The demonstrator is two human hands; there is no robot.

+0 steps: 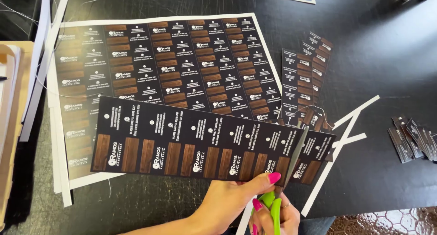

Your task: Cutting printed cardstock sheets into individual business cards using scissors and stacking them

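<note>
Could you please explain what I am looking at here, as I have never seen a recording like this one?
There is one picture, taken by a camera worn on a person's head and looking down at their two bare hands; there is no machine. The left hand holds a long dark strip of printed cards by its lower edge. The right hand works green-handled scissors, whose blades cut up through the strip near its right end. Under the strip, on a black table, lies a large uncut printed sheet of the same cards. To the right lie narrower cut strips, thin white paper trimmings and a small pile of finished cards.
</note>
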